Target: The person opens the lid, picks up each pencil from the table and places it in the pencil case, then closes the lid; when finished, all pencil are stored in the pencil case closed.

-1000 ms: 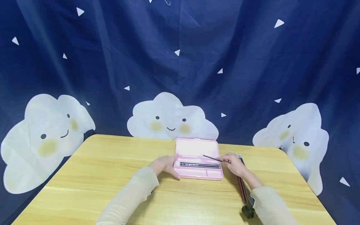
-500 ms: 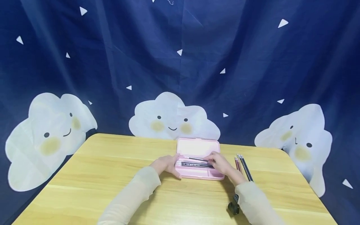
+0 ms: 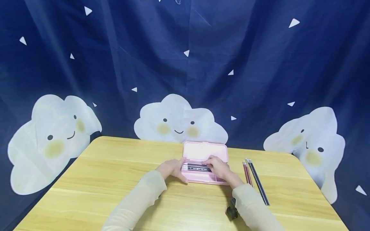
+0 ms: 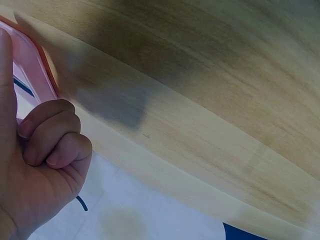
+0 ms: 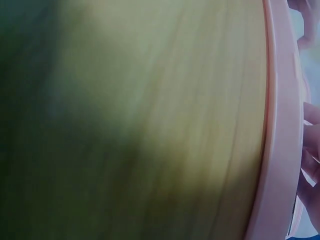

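Observation:
An open pink pencil case [image 3: 206,151] lies near the far edge of the table, its lid tipped back. Several dark pencils [image 3: 198,168] with pale ends lie lengthwise in its rear section. My left hand [image 3: 172,168] holds the case's left end, thumb at the front corner; the left wrist view shows this hand [image 4: 47,145] with curled fingers beside the pink rim [image 4: 37,65]. Over the case, my right hand [image 3: 217,167] pinches a dark pencil [image 3: 198,164] low among the others; its fingertips hide that pencil's right end. The right wrist view catches only part of the fingers [image 5: 311,150] behind the pink wall [image 5: 282,130].
Right of the case, dark pencils [image 3: 258,181] and reddish pencils [image 3: 247,173] lie on the wooden table [image 3: 115,170], partly behind the right sleeve. A small black device [image 3: 232,210] sits at the right wrist. A blue curtain [image 3: 162,48] with clouds hangs behind the table.
My right hand has moved left from beside the case to over it, lowering the pencil in alongside the others. More of the loose pencils at the right now shows. The left hand keeps its hold.

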A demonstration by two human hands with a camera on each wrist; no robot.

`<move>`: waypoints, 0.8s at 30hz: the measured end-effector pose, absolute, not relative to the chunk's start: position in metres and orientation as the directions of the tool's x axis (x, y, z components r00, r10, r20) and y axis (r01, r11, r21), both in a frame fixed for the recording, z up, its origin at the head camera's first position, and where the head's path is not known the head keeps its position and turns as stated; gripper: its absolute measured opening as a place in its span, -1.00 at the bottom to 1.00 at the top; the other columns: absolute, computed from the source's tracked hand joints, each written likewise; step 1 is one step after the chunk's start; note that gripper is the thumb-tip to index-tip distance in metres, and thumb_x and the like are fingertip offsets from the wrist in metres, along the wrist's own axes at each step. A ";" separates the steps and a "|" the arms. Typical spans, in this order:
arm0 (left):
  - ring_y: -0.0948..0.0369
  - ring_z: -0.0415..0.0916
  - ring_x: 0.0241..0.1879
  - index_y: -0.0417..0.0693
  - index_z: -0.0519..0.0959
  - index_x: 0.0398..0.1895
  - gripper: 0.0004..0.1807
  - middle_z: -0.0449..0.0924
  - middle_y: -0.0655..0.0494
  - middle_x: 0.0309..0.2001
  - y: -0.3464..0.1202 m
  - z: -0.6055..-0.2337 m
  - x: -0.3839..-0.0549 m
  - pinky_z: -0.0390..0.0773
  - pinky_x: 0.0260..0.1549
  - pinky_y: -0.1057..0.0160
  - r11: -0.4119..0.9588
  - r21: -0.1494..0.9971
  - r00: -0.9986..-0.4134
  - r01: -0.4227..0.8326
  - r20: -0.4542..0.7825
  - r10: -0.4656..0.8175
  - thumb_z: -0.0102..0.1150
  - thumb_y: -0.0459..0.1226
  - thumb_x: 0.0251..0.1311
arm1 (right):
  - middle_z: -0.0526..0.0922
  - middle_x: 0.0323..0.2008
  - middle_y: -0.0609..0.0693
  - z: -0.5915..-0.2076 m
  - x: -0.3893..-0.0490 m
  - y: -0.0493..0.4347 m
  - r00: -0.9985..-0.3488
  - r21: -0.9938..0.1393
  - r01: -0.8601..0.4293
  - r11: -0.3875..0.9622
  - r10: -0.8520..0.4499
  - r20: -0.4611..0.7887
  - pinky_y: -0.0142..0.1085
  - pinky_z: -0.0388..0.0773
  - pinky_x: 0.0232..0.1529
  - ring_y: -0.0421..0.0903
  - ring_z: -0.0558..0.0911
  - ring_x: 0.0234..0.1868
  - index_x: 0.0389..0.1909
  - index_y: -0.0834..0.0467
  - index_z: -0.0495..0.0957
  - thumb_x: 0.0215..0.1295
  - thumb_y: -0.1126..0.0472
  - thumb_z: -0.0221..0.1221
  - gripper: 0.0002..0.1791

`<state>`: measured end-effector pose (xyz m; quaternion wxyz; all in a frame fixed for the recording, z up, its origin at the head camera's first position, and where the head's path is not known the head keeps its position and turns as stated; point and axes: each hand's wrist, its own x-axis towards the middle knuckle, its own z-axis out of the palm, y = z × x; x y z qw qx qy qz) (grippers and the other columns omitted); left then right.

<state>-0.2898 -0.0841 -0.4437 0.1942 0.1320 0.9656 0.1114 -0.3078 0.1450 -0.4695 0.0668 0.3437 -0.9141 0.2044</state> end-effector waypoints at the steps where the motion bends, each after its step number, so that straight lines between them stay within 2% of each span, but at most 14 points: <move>1: 0.01 0.35 0.15 0.05 0.03 0.39 0.21 0.37 -0.17 0.17 -0.084 -0.444 -0.290 0.37 0.10 0.11 0.941 0.264 -0.890 0.213 -0.346 0.298 0.41 0.21 -0.38 | 0.50 -0.48 -0.03 -0.469 -0.307 0.144 -0.748 -0.308 -0.664 0.682 -0.608 0.266 -0.39 0.44 -0.38 -0.19 0.44 -0.42 -0.22 0.17 0.67 0.09 0.49 0.12 -0.71; 9: 0.01 0.37 0.13 0.03 0.03 0.39 0.20 0.39 -0.17 0.15 -0.083 -0.442 -0.289 0.40 0.07 0.12 0.939 0.250 -0.891 0.238 -0.329 0.313 0.41 0.21 -0.37 | 0.50 -0.42 -0.10 -0.469 -0.302 0.143 -0.770 -0.193 -0.636 0.747 -0.594 0.234 -0.39 0.44 -0.38 -0.19 0.46 -0.35 -0.20 0.04 0.68 0.09 0.46 0.13 -0.66; 14: 0.01 0.38 0.11 0.01 0.05 0.38 0.21 0.41 -0.17 0.13 -0.085 -0.440 -0.287 0.40 0.07 0.12 0.934 0.269 -0.889 0.236 -0.329 0.320 0.42 0.21 -0.40 | 0.50 -0.39 -0.12 -0.467 -0.302 0.143 -0.784 -0.200 -0.620 0.759 -0.585 0.210 -0.38 0.45 -0.37 -0.18 0.48 -0.31 -0.18 0.04 0.67 0.09 0.48 0.09 -0.63; 22: -0.01 0.39 0.10 -0.01 0.00 0.39 0.26 0.42 -0.19 0.11 -0.088 -0.444 -0.287 0.40 0.06 0.09 0.924 0.304 -0.885 0.234 -0.326 0.331 0.39 0.27 -0.43 | 0.55 -0.38 -0.05 -0.464 -0.301 0.144 -0.747 -0.201 -0.664 0.720 -0.629 0.214 -0.23 0.52 -0.22 -0.08 0.55 -0.26 -0.19 0.15 0.66 0.09 0.50 0.08 -0.67; 24: 0.00 0.39 0.10 0.01 -0.03 0.40 0.27 0.51 -0.13 0.01 -0.088 -0.446 -0.286 0.39 0.07 0.09 0.921 0.320 -0.881 0.224 -0.338 0.332 0.38 0.26 -0.41 | 0.56 -0.37 -0.05 -0.463 -0.300 0.145 -0.744 -0.202 -0.668 0.716 -0.634 0.211 -0.21 0.53 -0.18 -0.07 0.57 -0.25 -0.20 0.17 0.66 0.09 0.50 0.08 -0.68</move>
